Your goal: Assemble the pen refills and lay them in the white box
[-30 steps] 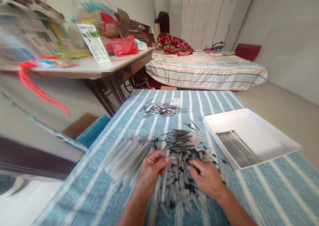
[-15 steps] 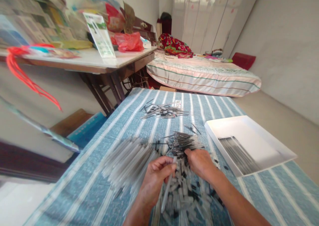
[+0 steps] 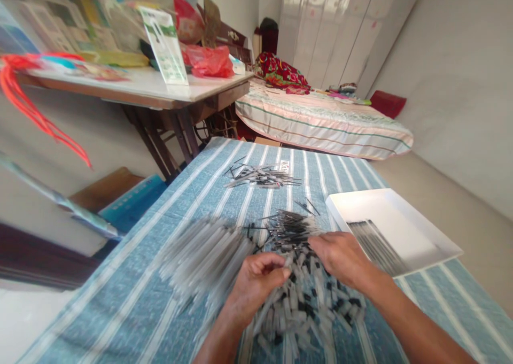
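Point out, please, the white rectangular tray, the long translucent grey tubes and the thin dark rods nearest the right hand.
White rectangular tray [image 3: 403, 219]: head view, bare floor.
Long translucent grey tubes [image 3: 210, 252]: head view, mid-pile.
Thin dark rods [image 3: 289, 226]: head view, mid-bundle.

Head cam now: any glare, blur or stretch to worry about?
Head view, back: glare on the wardrobe doors; head view, upper left: boxes smeared and stretched; head view, centre: pale tubes blurred, hard to separate; head view, right: white tray clearer.

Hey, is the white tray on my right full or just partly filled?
Partly filled: grey sticks lie in a row in the white tray, its floor showing beside them.
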Motion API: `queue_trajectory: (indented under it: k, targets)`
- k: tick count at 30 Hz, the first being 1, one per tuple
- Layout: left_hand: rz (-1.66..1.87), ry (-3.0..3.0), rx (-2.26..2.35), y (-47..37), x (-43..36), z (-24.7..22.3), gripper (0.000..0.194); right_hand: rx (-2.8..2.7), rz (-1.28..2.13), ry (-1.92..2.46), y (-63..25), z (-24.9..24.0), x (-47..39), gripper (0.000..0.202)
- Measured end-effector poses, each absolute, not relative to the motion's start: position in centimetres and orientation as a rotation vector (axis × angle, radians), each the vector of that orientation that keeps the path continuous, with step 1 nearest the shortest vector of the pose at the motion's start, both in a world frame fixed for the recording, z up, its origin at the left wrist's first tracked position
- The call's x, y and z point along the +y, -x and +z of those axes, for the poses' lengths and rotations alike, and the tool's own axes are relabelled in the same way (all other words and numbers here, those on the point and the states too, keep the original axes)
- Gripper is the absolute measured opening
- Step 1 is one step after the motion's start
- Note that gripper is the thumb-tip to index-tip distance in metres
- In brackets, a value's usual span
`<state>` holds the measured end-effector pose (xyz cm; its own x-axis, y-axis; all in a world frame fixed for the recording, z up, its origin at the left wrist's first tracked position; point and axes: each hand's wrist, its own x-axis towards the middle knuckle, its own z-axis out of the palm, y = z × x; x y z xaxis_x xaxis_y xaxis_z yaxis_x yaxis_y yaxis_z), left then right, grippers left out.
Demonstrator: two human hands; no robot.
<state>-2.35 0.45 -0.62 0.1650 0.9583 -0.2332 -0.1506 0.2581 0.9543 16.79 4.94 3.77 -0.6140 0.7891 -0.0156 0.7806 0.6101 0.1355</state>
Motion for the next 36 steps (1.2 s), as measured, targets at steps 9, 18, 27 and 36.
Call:
queue_trajectory:
  k: [9,18,27,36]
  targets:
    - [0.951,-1.017,1.023,2.3,0.2,-0.6,0.015,2.781,0.310,-1.163,-16.7,5.1,3.7,0.010]
    - [0.896,-1.049,1.055,2.1,0.0,-0.2,0.012,2.802,0.378,-1.000,-16.2,5.6,3.2,0.012]
    - [0.868,-1.085,1.052,2.2,-0.1,0.3,0.008,2.898,0.479,-0.832,-16.6,5.6,3.5,0.011]
    - [0.822,-1.064,1.012,2.1,-0.2,0.3,0.009,2.976,0.524,-0.749,-16.4,5.6,2.9,0.014]
